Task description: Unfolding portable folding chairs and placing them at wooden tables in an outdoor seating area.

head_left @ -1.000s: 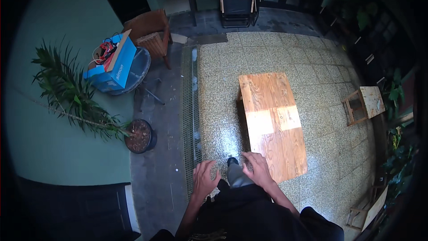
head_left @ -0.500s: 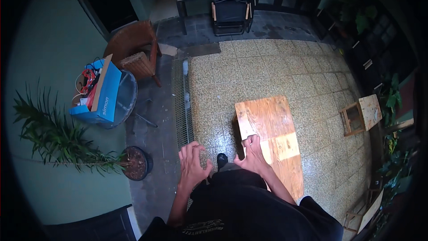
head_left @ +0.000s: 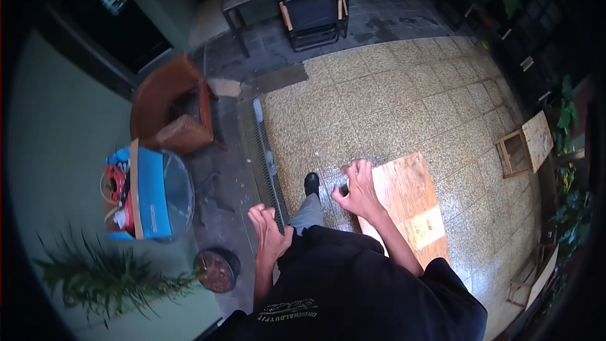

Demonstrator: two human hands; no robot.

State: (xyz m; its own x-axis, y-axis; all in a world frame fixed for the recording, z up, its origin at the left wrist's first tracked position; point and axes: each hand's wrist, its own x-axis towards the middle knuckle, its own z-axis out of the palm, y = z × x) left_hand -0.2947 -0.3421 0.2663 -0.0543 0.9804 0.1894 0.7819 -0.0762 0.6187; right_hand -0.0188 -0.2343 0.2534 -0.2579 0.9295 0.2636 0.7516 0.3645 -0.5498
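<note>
In front of my body my left hand (head_left: 268,237) hangs in the air above the dark floor grating, fingers curled and thumb apart, with nothing in it. My right hand (head_left: 360,191) is raised farther forward, at the left edge of a wooden table (head_left: 407,186). Its fingers are bent, a gap shows between them and the thumb, and it too holds nothing. Whether it touches the table edge I cannot tell. The table top is bare wood with a paler patch near me. My shoe (head_left: 312,184) shows on the floor between the hands.
To the left, a blue cardboard box (head_left: 151,196) of cables and red items stands on a round glass table (head_left: 180,192). Near it are a brown armchair (head_left: 167,104) and a potted palm (head_left: 218,269). A black folding chair (head_left: 312,16) is ahead; a wooden stool (head_left: 527,145) stands right.
The view has shifted forward and turned: box, armchair and plant sit lower in the picture. One leg has stepped ahead. My right hand is farther forward along the table's edge.
</note>
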